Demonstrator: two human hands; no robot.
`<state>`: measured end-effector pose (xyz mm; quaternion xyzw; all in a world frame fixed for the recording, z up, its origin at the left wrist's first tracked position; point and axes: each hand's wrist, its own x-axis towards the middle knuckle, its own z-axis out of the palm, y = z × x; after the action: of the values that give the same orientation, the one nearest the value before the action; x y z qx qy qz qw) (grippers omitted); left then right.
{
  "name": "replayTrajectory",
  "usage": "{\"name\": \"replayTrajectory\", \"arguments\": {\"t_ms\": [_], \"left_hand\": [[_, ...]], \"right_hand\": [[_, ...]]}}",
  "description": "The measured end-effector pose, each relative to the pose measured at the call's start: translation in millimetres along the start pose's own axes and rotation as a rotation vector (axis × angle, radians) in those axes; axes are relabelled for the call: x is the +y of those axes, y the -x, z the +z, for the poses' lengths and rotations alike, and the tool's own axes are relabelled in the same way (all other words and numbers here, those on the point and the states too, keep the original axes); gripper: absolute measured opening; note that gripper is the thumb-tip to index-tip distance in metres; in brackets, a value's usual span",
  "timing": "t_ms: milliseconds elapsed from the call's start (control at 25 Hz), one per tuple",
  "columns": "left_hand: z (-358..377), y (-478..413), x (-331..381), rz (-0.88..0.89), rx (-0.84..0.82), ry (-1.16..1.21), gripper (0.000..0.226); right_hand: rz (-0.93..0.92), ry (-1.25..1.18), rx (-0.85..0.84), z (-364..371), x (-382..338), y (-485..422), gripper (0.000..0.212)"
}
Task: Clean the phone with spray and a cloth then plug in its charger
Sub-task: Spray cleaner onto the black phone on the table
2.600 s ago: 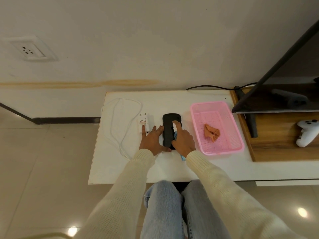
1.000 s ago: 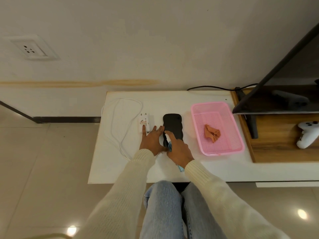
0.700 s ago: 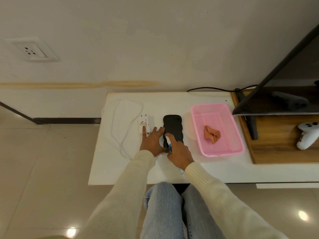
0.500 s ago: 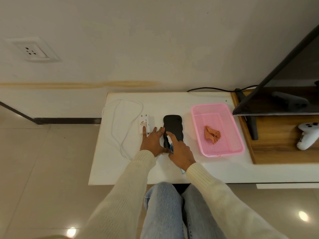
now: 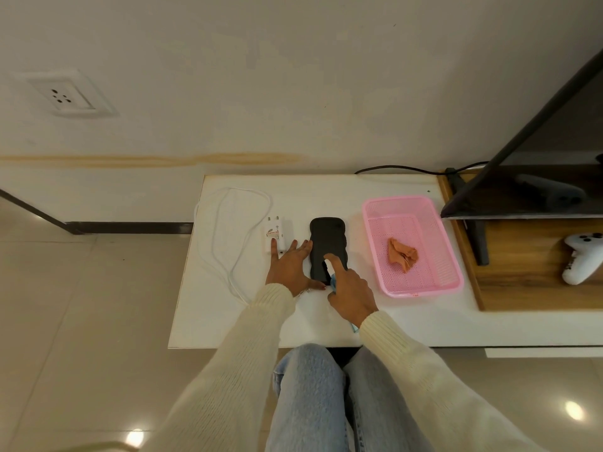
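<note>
A black phone [image 5: 327, 238] in a wavy case lies flat on the white table [image 5: 326, 194]. My left hand [image 5: 288, 267] rests flat at its left edge with fingers spread, one fingertip touching the white charger plug [image 5: 274, 234]. My right hand [image 5: 350, 293] grips a small blue spray bottle [image 5: 328, 266] over the phone's near end, with my index finger on its white nozzle. The charger's white cable [image 5: 228, 230] loops to the left. An orange cloth [image 5: 402, 257] lies crumpled in the pink basket [image 5: 421, 290].
A wall socket [image 5: 62, 97] sits on the wall at upper left. A dark TV screen [image 5: 538, 177] on a wooden surface stands to the right, with a white game controller [image 5: 582, 261] beside it. A black cable [image 5: 398, 169] runs along the table's back edge.
My right hand with the spray bottle drew back from the middle of the phone to its near end. My left hand stayed in place beside the phone.
</note>
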<state>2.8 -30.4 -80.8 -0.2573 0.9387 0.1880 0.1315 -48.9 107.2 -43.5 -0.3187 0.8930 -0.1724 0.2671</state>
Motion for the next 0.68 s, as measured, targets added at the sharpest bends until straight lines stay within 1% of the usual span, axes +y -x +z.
{"name": "replayTrajectory", "arguments": {"t_ms": [200,440,680], "left_hand": [[1,0,0,-0.011,0.000,-0.011,0.111],[1,-1,0,-0.002,-0.003,-0.008,0.110],[0,0,1,-0.009,-0.012,-0.007,0.109]], "right_hand": [[0.000,-0.007,0.012,-2,1,1,0.070],[0.009,-0.030,0.025,-6,4,3,0.079],[0.063,-0.008,0.066,-9,10,5,0.080]]}}
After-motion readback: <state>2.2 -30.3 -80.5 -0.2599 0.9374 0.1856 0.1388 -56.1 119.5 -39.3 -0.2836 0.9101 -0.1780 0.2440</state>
